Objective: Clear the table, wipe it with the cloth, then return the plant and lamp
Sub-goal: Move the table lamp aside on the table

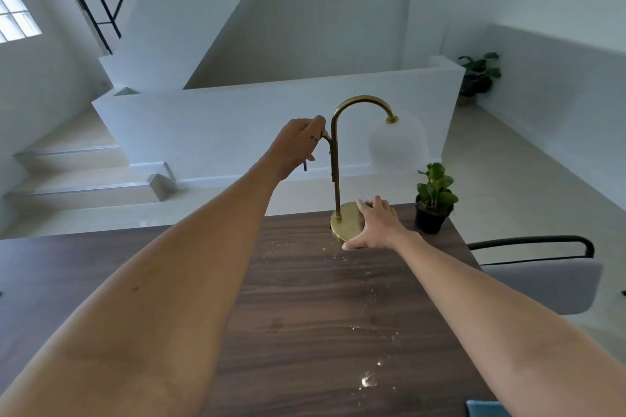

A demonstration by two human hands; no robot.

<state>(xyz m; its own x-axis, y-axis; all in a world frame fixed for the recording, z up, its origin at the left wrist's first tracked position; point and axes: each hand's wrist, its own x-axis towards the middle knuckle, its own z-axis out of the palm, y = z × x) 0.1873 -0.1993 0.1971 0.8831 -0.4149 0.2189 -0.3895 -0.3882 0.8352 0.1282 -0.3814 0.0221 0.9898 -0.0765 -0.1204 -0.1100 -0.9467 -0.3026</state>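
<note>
A brass lamp (335,159) with a curved neck and a white globe shade (398,142) stands at the far edge of the dark wooden table (305,298). My left hand (298,142) is closed around a small handle on the lamp's stem, high up. My right hand (374,225) grips the round brass base (343,225) from the right side. A small green plant in a black pot (433,201) stands on the table's far right corner, just right of the lamp. Crumbs and white specks (367,381) lie scattered over the tabletop. A blue cloth (484,409) shows at the bottom edge.
A grey chair with a black armrest (542,267) stands right of the table. Beyond the table are a low white wall (271,118), steps on the left and a larger potted plant (477,76) on the floor at the back right.
</note>
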